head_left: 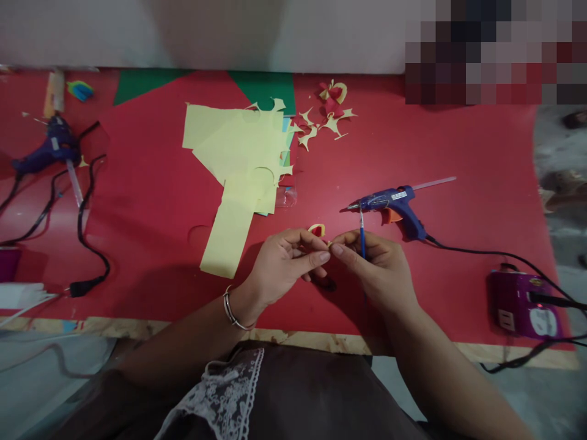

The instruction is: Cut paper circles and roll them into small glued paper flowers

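Observation:
My left hand (291, 260) and my right hand (376, 266) meet over the red table, thumbs and forefingers pinched together at a tiny yellowish piece (329, 244). Its shape is mostly hidden by the fingertips. A thin blue brush-like tool (362, 235) also sits in my right hand, pointing up. Just beyond the fingertips lies a small red and yellow paper piece (317, 230). A blue glue gun (389, 205) with an orange trigger rests beyond my right hand, its nozzle toward the left. Yellow paper sheets (238, 140) lie beyond my left hand.
Yellow paper scraps (332, 124) and red bits lie at the back. A second glue gun (55, 146) with black cables is at the left. At the right stands a purple power box (523, 305) with cables. Green paper (270, 88) lies along the back edge.

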Demonstrator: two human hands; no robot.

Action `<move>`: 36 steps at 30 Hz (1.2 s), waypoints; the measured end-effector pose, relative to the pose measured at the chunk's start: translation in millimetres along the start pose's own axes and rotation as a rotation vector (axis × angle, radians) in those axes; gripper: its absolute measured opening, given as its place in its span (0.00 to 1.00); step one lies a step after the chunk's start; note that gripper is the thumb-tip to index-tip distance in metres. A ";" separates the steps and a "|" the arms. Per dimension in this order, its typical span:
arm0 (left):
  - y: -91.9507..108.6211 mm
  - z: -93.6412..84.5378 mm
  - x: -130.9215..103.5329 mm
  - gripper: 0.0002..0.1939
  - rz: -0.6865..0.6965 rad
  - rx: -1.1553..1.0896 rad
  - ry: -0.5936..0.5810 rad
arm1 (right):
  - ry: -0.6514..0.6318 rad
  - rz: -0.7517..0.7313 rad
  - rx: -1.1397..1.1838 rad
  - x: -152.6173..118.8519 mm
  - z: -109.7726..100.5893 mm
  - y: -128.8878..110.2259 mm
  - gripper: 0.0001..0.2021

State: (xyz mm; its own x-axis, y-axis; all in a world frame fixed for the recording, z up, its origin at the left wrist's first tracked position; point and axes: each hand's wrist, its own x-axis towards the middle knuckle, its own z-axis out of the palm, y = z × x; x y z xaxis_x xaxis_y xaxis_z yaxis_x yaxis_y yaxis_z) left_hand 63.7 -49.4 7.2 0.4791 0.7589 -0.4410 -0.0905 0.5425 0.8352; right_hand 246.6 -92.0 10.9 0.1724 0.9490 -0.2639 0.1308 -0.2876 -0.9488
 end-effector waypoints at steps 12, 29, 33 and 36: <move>-5.3 -1.0 -0.4 0.12 0.044 0.048 0.027 | -0.003 -0.016 -0.021 -0.4 -0.8 4.8 0.16; -4.1 1.5 -3.0 0.10 0.096 0.139 0.055 | -0.004 0.008 -0.025 -0.4 0.1 0.2 0.15; -4.5 1.6 -3.1 0.10 0.112 0.157 0.059 | -0.003 0.001 -0.025 -0.3 0.2 -0.1 0.14; -3.7 1.5 -2.6 0.09 0.101 0.159 0.047 | 0.002 -0.009 -0.021 0.2 0.3 -1.7 0.14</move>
State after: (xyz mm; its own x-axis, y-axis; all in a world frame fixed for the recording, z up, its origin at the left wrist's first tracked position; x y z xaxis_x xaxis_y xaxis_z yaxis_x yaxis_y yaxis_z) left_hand 64.0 -53.9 5.8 0.4328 0.8245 -0.3645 0.0048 0.4022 0.9156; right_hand 246.1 -91.3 12.4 0.1725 0.9515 -0.2546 0.1528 -0.2812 -0.9474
